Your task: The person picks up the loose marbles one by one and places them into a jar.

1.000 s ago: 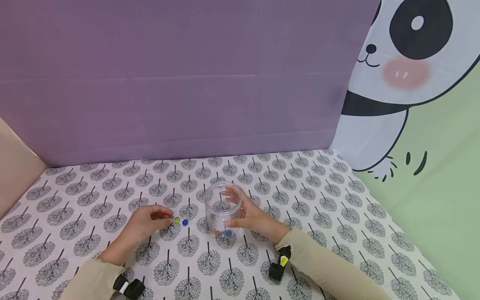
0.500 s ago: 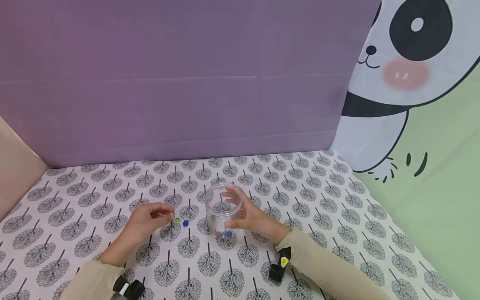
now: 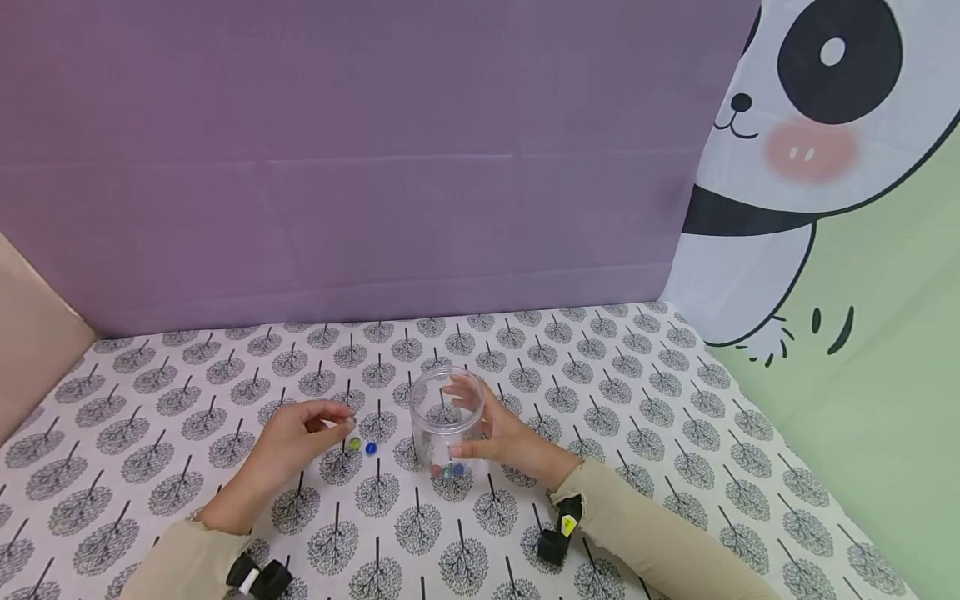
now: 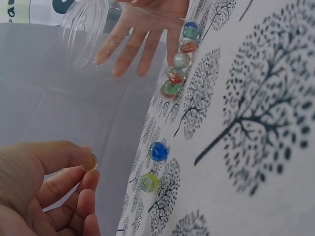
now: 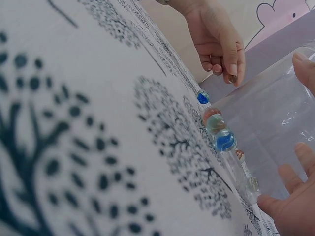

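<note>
My left hand (image 3: 296, 437) pinches a clear marble (image 4: 89, 162) between thumb and fingertip, lifted just above the cloth. Beneath and beside it lie a yellow-green marble (image 3: 355, 443) and a blue marble (image 3: 371, 448). A transparent round jar (image 3: 429, 433) stands upright to the right, with no lid on its mouth. Several marbles in mixed colours, among them a blue-swirled one (image 5: 225, 140), lie on the jar's bottom. My right hand (image 3: 510, 433) holds the jar from its right side, thumb at the near wall and spread fingers round the far wall.
A white cloth (image 3: 420, 550) printed with dark trees covers the table. Behind it rises a purple backdrop (image 3: 375, 167), and a panda-printed panel (image 3: 750, 275) stands at the right. Each wrist carries a small black camera.
My left hand has risen slightly and shifted a little to the right, carrying the clear marble off the cloth. The right hand and the jar stay in place.
</note>
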The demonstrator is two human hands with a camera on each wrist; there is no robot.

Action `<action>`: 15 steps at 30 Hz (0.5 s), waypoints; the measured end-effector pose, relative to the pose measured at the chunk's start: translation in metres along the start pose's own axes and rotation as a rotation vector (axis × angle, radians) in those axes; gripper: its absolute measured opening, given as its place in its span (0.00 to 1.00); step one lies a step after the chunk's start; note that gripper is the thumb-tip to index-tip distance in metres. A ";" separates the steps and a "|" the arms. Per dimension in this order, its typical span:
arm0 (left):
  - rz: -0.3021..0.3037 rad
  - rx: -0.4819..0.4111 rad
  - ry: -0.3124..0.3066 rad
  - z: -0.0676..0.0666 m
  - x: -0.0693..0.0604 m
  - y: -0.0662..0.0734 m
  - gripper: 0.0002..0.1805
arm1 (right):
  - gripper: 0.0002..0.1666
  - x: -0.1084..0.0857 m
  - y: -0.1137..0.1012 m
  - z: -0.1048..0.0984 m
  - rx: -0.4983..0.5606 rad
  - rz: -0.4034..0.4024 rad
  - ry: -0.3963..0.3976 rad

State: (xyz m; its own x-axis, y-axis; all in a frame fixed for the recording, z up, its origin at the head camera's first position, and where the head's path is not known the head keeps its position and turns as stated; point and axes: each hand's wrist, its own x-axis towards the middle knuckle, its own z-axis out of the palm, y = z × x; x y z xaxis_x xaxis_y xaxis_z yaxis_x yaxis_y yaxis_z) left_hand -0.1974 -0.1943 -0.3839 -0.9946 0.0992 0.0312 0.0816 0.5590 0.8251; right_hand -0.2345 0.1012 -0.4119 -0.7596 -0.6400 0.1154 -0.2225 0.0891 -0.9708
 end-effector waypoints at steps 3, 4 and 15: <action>0.018 0.012 0.011 0.001 0.000 0.002 0.15 | 0.55 0.000 0.000 0.000 -0.004 0.010 0.000; 0.021 0.016 0.012 0.001 0.000 0.003 0.15 | 0.54 0.000 0.000 0.000 -0.006 0.011 0.001; 0.096 0.074 0.032 0.003 -0.002 0.020 0.15 | 0.53 -0.001 -0.002 -0.001 -0.008 0.029 -0.006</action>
State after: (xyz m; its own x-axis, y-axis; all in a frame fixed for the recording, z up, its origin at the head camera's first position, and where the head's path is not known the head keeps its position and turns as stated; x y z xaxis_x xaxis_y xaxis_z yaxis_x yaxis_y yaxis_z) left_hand -0.1936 -0.1812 -0.3695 -0.9835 0.1292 0.1269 0.1796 0.6079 0.7734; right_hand -0.2340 0.1020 -0.4102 -0.7620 -0.6418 0.0859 -0.2057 0.1141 -0.9719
